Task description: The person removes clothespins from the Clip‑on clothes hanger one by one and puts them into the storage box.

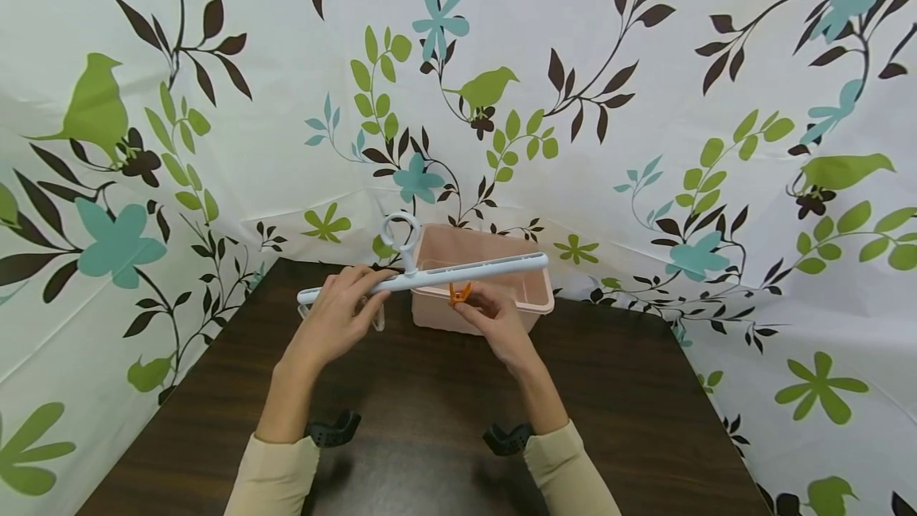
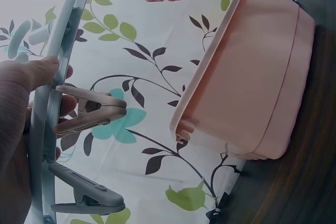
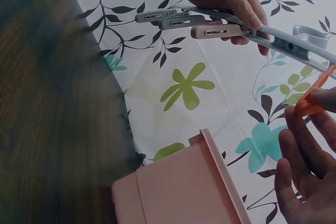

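My left hand (image 1: 331,318) grips a pale blue clip hanger (image 1: 487,267) left of its ring-shaped hook (image 1: 401,231), the bar raised over the table and tilted slightly up to the right. Between the thumb and fingers of my right hand (image 1: 500,329) is an orange clothespin (image 1: 459,293), its tip right at the hanger's underside in the left wrist view. Near my left hand a beige clothespin (image 2: 97,111) and a grey clothespin (image 2: 89,192) hang from the bar. Three such pins show there in the right wrist view, beyond them the bar's end.
Behind the hanger a pink plastic bin (image 1: 447,318) stands at the back of the dark wooden table (image 1: 401,420). Its inside is partly covered by the bar and my right hand. A white cloth (image 1: 645,142) printed with leaves and birds hangs around the table.
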`<state>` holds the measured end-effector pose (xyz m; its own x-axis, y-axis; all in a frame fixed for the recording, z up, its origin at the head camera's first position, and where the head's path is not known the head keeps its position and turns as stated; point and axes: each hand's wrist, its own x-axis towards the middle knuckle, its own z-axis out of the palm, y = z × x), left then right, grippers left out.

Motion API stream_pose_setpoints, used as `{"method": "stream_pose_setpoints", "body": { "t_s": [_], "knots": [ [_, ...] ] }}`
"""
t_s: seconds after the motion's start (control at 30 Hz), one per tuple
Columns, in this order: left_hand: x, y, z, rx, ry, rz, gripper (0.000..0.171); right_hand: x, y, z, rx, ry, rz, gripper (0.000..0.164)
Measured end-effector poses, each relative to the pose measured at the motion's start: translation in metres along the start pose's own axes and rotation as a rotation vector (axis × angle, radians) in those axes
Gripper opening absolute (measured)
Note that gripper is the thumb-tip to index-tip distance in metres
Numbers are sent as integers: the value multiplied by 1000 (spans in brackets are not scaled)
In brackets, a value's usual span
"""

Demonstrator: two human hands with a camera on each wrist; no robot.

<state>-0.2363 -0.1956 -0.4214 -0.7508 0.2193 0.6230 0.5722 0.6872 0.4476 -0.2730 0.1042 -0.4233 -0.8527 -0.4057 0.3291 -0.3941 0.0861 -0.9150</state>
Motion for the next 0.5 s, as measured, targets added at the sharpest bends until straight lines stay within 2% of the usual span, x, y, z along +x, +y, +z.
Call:
{"method": "stream_pose_setpoints", "body": {
  "t_s": [0.5],
  "knots": [
    [0, -2, 1, -6, -5, -17, 33, -3, -1, -1, 9, 21, 13, 30]
  ]
}}
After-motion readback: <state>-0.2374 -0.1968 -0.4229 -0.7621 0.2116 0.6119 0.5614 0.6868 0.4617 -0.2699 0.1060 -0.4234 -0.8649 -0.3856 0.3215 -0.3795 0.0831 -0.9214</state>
